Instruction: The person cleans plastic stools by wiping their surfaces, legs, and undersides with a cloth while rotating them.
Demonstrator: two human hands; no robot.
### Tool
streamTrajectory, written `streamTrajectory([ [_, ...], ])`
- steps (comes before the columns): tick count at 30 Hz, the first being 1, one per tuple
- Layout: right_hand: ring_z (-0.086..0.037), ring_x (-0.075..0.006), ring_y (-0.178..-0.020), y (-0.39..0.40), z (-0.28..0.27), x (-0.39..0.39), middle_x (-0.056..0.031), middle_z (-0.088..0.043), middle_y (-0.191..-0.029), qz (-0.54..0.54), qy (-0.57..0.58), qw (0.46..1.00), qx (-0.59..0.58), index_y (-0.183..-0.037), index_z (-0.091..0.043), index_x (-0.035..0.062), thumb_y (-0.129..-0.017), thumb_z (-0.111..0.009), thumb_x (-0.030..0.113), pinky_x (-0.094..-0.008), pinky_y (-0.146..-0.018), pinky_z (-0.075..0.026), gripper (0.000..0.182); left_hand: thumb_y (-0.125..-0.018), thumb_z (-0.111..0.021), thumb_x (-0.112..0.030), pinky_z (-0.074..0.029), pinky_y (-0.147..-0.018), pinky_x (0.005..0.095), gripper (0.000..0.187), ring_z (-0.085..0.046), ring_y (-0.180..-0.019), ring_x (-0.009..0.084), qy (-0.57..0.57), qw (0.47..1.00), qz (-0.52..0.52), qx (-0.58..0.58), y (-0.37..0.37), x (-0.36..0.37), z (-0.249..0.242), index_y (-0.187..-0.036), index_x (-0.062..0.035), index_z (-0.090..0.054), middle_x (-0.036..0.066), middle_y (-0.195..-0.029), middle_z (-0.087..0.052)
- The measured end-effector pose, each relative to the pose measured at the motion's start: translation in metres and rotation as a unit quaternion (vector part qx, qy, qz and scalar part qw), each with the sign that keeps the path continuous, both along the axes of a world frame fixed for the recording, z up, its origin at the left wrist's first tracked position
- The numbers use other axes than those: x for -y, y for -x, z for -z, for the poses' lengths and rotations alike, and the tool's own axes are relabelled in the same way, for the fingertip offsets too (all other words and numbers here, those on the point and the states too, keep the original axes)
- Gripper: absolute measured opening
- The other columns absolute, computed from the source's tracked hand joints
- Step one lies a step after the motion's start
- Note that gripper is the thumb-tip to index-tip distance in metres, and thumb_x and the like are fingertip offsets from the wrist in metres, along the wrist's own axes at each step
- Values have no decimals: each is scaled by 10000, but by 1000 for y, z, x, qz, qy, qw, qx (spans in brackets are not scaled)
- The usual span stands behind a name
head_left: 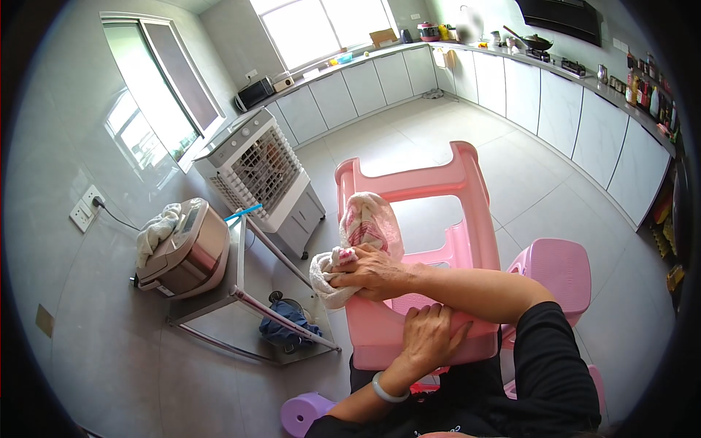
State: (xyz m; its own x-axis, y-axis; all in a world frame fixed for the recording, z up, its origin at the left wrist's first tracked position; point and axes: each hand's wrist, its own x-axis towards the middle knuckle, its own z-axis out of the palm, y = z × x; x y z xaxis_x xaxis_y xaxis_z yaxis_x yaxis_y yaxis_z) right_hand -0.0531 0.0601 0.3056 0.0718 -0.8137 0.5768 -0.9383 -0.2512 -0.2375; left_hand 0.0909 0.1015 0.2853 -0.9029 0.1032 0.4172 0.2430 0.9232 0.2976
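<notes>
A pink plastic stool (478,212) is tipped over in front of me, its legs pointing away. My right hand (374,273) crosses over my left forearm's side and grips a white cloth with pink marks (371,219) at the stool's left edge. Part of the cloth bunches around the fingers, and the rest lies against a stool leg. Just below, my left hand (431,337), with a pale bangle on the wrist, has its fingers bent over the near edge of the stool.
To the left, a metal stand (237,292) bears a rice cooker (191,252), with an air cooler (255,164) behind it. A pink stool (558,274) stands at right, a purple stool (303,415) at bottom. White cabinets (522,98) line the back and right walls.
</notes>
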Motion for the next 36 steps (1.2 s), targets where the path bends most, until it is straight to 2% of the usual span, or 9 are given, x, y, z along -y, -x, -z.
streamTrajectory([
  [7, -535, -328, -1265, 1, 1, 0, -68, -609, -1352, 3, -7, 1000, -7, -1284, -649, 216, -816, -681, 115, -509, -1048, -372, 479, -865, -705, -431, -445, -722, 425, 424, -640, -725, 318, -4, 1000, 3, 0, 0, 0, 0, -1004, -34, -647, 147, -826, -659],
  [10, -548, -338, -1223, 2, 4, 2, -54, -633, -1298, -4, 25, 1000, -11, -1272, -643, 218, -779, -672, 144, -512, -1020, -377, 499, -866, -705, -429, -446, -725, 426, 424, -641, -729, 318, -6, 1000, 2, -2, 0, 0, 0, -1007, -33, -649, 147, -827, -660],
  [16, -543, -345, -1223, 3, 4, 3, -66, -621, -1314, -9, 18, 1000, -13, -1285, -635, 218, -786, -668, 142, -519, -1020, -375, 506, -868, -704, -427, -448, -730, 428, 422, -643, -736, 322, -7, 1000, 3, -1, -1, 0, -1, -1001, -31, -652, 152, -840, -664],
  [19, -535, -331, -1263, 0, -2, -1, -72, -601, -1357, -1, -7, 1000, -13, -1304, -631, 202, -805, -681, 97, -515, -1053, -378, 512, -868, -704, -427, -448, -732, 429, 423, -642, -737, 324, -5, 1000, 3, 4, -1, 0, -1, -1000, -29, -652, 155, -843, -665],
  [36, -547, -329, -1253, 0, -4, -4, -60, -610, -1354, 0, -7, 1000, -16, -1303, -629, 192, -807, -688, 117, -513, -1043, -385, 506, -865, -705, -426, -439, -725, 428, 422, -631, -725, 319, -8, 1000, 6, -9, -1, -1, 0, -1001, -31, -650, 147, -832, -654],
])
